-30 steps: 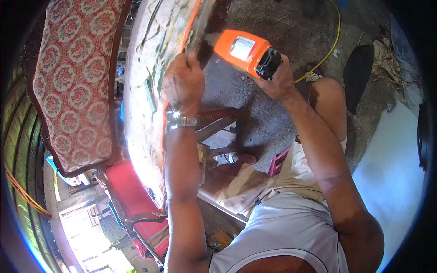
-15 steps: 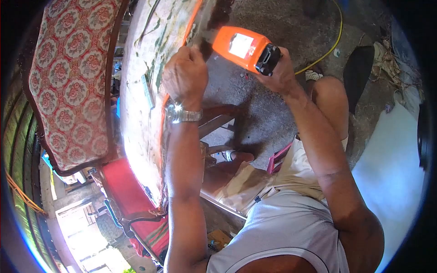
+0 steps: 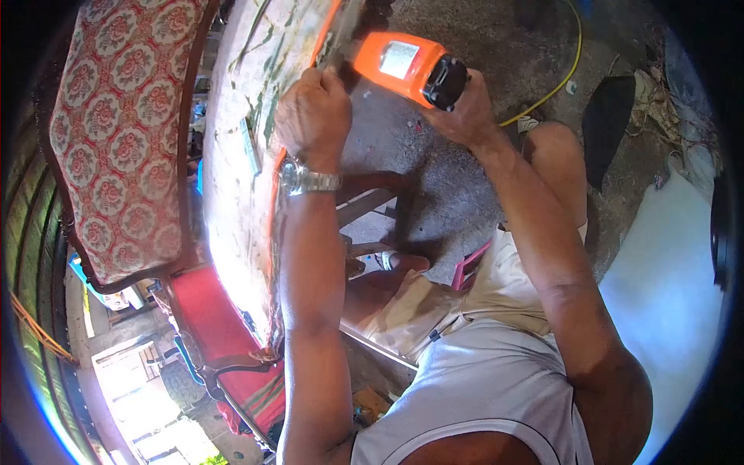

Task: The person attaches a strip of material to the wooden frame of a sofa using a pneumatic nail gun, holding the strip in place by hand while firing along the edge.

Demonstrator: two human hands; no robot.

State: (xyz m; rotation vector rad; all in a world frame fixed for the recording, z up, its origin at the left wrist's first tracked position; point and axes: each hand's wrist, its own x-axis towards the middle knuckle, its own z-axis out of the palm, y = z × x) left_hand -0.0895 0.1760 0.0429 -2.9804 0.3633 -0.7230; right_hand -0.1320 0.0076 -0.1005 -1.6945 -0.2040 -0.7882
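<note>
My left hand (image 3: 314, 116), with a metal watch at the wrist, is closed on the orange-trimmed edge of a pale, patterned upholstered piece (image 3: 236, 155). Exactly what its fingers pinch is hidden. My right hand (image 3: 465, 112) grips an orange-and-black power tool (image 3: 399, 66) that resembles a staple gun, with a white label on its body. The tool's front end points at the dark edge of the piece, just beyond my left hand. Whether it touches there is hard to make out.
A wood-framed panel in red floral fabric (image 3: 116, 147) stands at left, above a red upholstered seat (image 3: 221, 310). A yellow hose (image 3: 554, 89) curves over the rough floor. White sheeting (image 3: 659, 256) lies at right. Wooden legs (image 3: 368, 205) stand below the piece.
The orange tool and my right hand have shifted slightly up and left, closer to the edge. My left hand keeps its hold and sits a little higher in view.
</note>
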